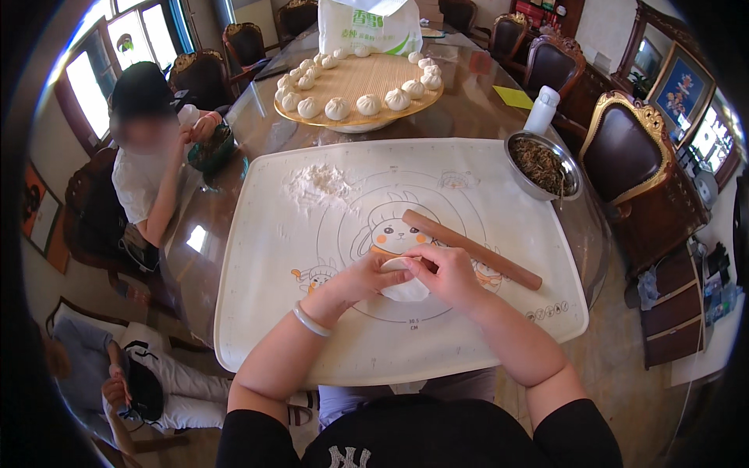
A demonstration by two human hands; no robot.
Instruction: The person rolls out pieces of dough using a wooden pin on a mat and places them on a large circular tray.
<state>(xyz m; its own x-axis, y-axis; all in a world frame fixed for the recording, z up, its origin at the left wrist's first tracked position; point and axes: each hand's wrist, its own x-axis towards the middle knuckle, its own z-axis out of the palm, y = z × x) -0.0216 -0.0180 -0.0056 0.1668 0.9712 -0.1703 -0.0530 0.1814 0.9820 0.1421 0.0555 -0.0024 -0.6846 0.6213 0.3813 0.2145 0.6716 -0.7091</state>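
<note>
A thin white dough wrapper (pixel 407 291) hangs between my two hands over the middle of the printed kneading mat (pixel 265 226). My left hand (pixel 365 278), with a pale bangle on its wrist, is closed on the wrapper's left edge. On the other side my right hand (pixel 451 278) pinches the upper edge with thumb and fingers. Whether any filling lies inside the wrapper is hidden. Just beyond my right hand, a brown wooden rolling pin (pixel 476 251) lies slantwise on the mat. Loose white flour (pixel 316 186) is heaped at the mat's far left.
A metal bowl of dark chopped filling (pixel 540 165) stands at the mat's far right corner, beside a white bottle (pixel 542 109). Farther off, a round tray (pixel 355 78) bears several pleated buns. At left, another person (pixel 148 148) works over a green bowl (pixel 212 152).
</note>
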